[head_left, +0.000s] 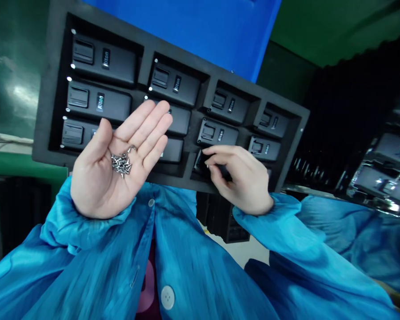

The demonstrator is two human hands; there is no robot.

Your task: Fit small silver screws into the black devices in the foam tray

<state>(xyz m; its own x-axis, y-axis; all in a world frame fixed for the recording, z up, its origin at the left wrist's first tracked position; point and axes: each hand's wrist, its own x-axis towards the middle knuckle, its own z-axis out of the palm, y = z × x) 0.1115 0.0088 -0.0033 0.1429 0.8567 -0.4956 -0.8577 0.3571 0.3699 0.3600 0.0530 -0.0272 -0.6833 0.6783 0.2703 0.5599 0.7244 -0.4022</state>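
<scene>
My left hand (115, 173) is palm up with its fingers stretched out, holding a small heap of silver screws (121, 163) in the hollow of the palm. It is above the left part of a black foam tray (178, 51), hiding some of the black plastic housings there. My right hand (242, 175) pinches a small screw (207, 166) between thumb and forefinger, at the left end of a partly hidden black housing (200, 163). Other housings marked "Riton", such as one in the top left pocket (120, 66), lie in the tray. Bright screw heads (73, 66) show at the left corners of several.
Behind the tray stands a blue plastic bin (200, 26). At the right are shiny packed parts (383, 173), blurred, and a blue sleeve or cloth (363, 235). Dark boxes (233, 229) are below the tray, near the floor.
</scene>
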